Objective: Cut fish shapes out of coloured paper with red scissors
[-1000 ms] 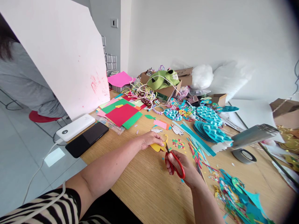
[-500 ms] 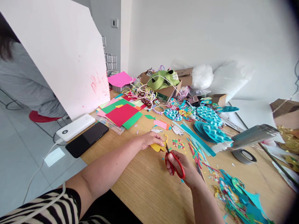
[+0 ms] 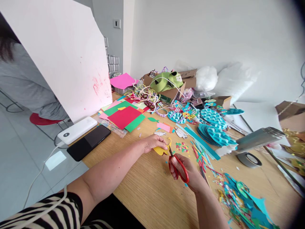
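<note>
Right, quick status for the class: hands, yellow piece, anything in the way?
Left hand pinching yellow piece. Right hand gripping red-handled scissors, blades at the piece. Small paper bits beside, not blocking.

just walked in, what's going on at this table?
A person seems to be mid-cut on yellow paper. The left hand holds the yellow paper piece near the table's middle; the right hand grips red-handled scissors, blades at the piece's edge by a thin curled strip. Just beyond lie small multicolored paper bits and a white fish cutout. A black phone lies beside a white power bank.
</note>
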Motion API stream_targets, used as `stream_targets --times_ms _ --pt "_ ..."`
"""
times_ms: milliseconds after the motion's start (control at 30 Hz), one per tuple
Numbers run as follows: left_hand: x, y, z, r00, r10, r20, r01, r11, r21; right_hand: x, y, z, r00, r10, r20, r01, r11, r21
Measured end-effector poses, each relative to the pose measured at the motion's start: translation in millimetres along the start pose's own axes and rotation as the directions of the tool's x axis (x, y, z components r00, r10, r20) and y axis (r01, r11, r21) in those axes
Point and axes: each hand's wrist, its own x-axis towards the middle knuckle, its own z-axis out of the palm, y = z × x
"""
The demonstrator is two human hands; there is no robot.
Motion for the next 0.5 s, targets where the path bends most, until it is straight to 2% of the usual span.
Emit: stream_targets --times_ms 333,500 --pt "-0.7 0.3 0.2 1.0 0.003 -0.016 -0.003 1.0 -0.003 0.8 3.2 -1.4 0.999 -0.035 -0.036 0.035 0.999 0.016" --pt "1.2 2.4 -2.9 0.998 -0.062 0.029 0.065 0.988 -0.142 1.4 -0.7 -0.6 0.989 -0.077 -0.123 0.079 0.997 0.016"
